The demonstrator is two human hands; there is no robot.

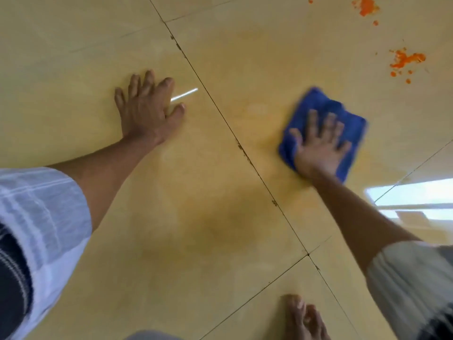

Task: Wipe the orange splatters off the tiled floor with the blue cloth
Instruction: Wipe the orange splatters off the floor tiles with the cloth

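Observation:
A folded blue cloth (343,114) lies flat on the yellow tiled floor (220,217) at the right. My right hand (321,146) presses down on it with spread, straight fingers; the hand and cloth are blurred by motion. My left hand (147,111) rests palm down on the floor at the left, fingers straight, holding nothing. Orange splatters remain at the upper right: one patch (407,60) beyond the cloth and another (366,5) at the top edge. A faint orange smear (269,133) tints the tile just left of the cloth.
Dark grout lines (220,114) run diagonally between my hands. A bare foot (304,317) stands at the bottom edge. A bright window reflection (414,200) glares on the floor at the right, and a thin light streak (184,94) shines beside my left hand.

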